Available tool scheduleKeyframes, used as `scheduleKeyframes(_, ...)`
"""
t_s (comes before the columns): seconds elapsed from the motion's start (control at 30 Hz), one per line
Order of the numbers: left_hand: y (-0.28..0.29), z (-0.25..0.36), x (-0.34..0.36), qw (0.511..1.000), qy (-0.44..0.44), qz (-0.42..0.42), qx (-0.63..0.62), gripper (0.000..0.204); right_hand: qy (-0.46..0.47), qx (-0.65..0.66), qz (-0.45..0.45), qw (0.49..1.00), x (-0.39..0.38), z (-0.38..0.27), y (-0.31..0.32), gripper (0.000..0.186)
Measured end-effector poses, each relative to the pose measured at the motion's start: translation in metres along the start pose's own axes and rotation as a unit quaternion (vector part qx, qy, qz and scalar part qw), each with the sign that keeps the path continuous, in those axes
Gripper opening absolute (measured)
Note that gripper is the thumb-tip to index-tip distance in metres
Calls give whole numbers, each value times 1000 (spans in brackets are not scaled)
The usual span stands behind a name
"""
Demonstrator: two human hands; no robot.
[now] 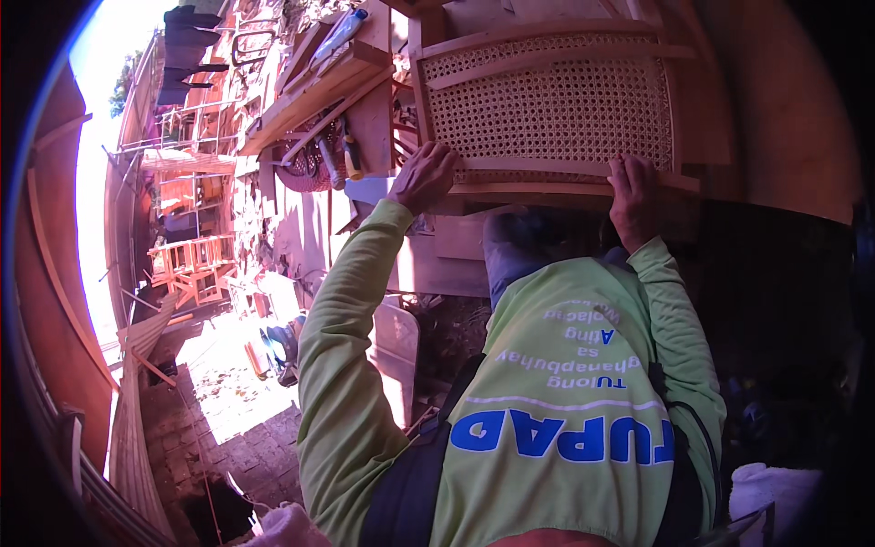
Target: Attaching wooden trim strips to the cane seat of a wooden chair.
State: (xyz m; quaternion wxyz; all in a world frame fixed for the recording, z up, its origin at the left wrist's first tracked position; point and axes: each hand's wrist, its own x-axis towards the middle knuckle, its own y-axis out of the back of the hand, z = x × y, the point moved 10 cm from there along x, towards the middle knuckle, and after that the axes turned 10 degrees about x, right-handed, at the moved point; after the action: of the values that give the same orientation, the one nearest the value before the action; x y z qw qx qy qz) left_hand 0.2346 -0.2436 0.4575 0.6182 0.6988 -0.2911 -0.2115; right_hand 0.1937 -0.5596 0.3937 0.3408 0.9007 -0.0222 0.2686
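In front of me lies a woven cane panel (547, 105) set in a wooden frame, with a narrow wooden strip (538, 168) along its near side. A thicker wooden rail (547, 189) runs just below that strip. My left hand (427, 178) is closed over the near left corner, its fingers bent onto the strip's end. Toward the right end, my right hand (633, 196) pinches the same strip between thumb and fingers. Another strip (556, 62) crosses the far part of the cane. The undersides of both hands are hidden.
Left of the panel, a yellow-handled tool (351, 155) and a hammer-like tool (328, 164) hang by a reddish basket (301, 173). A thick wooden beam (314, 96) rises beyond them, near a blue tube (339, 35). Wooden chair frames (196, 264) stand farther left.
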Motion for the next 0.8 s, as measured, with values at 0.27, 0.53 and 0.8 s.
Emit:
scheduleKeyframes(0.27,-3,-6,-4,999,34,-4,-11,32,1,10,0,1000,-2,2,-2,40)
scheduleKeyframes(0.53,-3,-4,-4,999,26,-21,-6,31,7,20,0,1000,-4,6,-3,43)
scheduleKeyframes(0.8,5,13,-32,998,40,-46,-30,31,21,47,-39,998,-5,-2,4,46)
